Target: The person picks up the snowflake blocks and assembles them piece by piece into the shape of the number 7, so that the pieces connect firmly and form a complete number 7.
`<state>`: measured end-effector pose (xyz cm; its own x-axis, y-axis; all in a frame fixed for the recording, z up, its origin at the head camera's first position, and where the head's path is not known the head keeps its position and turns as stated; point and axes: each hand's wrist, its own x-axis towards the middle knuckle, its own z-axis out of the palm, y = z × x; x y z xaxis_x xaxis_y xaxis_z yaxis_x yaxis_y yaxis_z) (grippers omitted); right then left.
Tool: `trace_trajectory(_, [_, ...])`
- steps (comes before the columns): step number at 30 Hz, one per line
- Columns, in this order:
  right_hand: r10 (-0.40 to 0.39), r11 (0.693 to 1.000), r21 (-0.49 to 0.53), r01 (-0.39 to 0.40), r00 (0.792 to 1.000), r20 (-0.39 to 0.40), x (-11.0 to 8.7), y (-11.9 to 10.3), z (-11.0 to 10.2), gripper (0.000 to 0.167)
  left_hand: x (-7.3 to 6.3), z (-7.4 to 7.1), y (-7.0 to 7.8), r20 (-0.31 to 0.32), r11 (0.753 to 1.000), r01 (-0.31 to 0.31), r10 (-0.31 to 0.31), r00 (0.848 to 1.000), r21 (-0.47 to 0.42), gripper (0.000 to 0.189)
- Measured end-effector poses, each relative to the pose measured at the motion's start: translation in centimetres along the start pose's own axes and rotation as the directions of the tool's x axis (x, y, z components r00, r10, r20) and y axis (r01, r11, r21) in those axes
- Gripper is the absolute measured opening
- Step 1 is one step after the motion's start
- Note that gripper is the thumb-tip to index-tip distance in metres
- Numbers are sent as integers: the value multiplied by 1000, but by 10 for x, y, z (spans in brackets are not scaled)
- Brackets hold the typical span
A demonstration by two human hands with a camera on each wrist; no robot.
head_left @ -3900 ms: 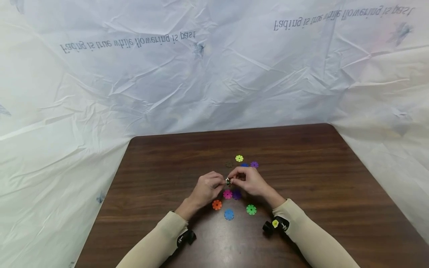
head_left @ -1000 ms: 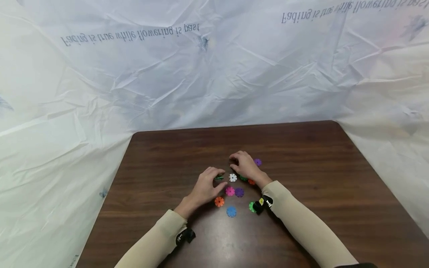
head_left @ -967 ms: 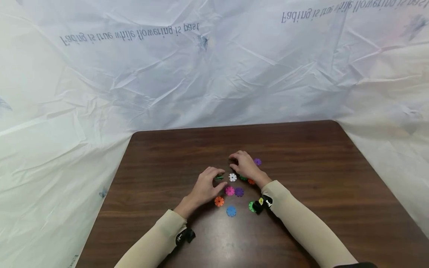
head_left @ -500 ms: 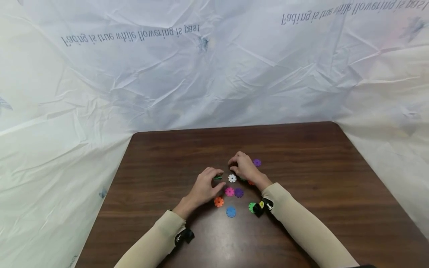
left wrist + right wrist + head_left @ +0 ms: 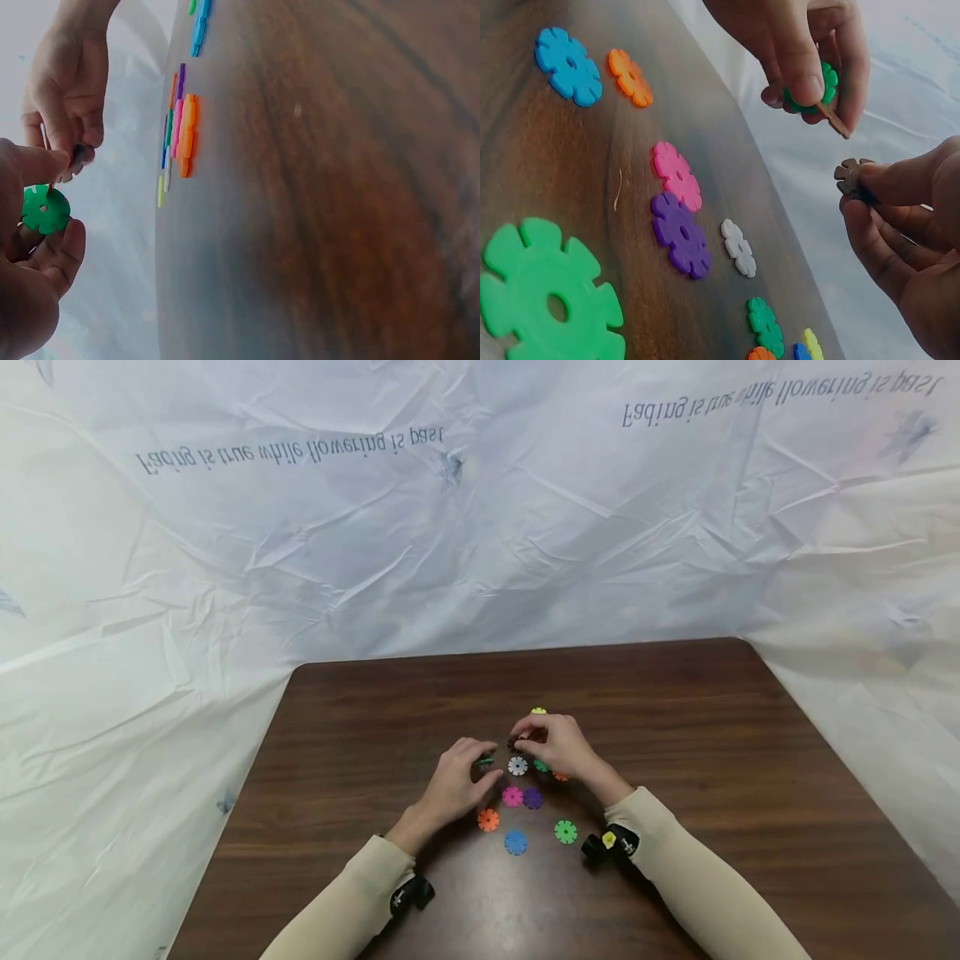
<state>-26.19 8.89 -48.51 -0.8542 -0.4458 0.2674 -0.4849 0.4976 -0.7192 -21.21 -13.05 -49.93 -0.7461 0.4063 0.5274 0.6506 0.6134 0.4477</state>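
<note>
My left hand (image 5: pixel 453 781) pinches a green notched plastic disc (image 5: pixel 829 82). A brown disc (image 5: pixel 834 121), seen edge-on, stands crosswise against the green one, under the thumb. Just to the right, my right hand (image 5: pixel 562 747) pinches another brown notched disc (image 5: pixel 849 177) between thumb and fingers. Both held pieces are raised off the table, with a small gap between them in the right wrist view. Below the hands, a white disc (image 5: pixel 517 766) lies flat, with pink (image 5: pixel 512 797) and purple (image 5: pixel 533 798) discs nearer the body.
On the dark wooden table (image 5: pixel 360 718) also lie orange (image 5: pixel 488 820), blue (image 5: pixel 515 842) and light green (image 5: pixel 566 832) discs. A darker green disc (image 5: pixel 765 327) and a yellow one (image 5: pixel 538 712) are by the right hand. White sheeting (image 5: pixel 480 543) hangs behind the table.
The white disc, between the hands at first, now lies on the table. Over the last half second my right hand has come back from the far discs with a brown disc; my left hand barely moved.
</note>
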Motion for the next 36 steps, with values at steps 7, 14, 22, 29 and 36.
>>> trace_trajectory(7, [-25,999,37,26,999,-46,-6,-5,0,10,-1,-1,0,-10,1000,10,-10,1000,-25,31])
trace_trajectory(14, [-19,993,113,27,998,-67,-10,-5,2,10,-1,0,-1,-3,999,33,-33,999,-30,31])
trace_trajectory(22, [-20,990,135,30,997,-72,-9,-1,4,9,-1,2,-1,-16,1000,20,-21,1000,-21,29])
trace_trajectory(29, [-35,983,177,49,996,-79,-8,-2,5,8,-2,1,-3,-27,999,-2,1,1000,-45,25])
trace_trajectory(36, [-27,977,212,38,998,-57,-8,-4,6,7,-2,0,-2,-9,996,1,-1,1000,-89,24])
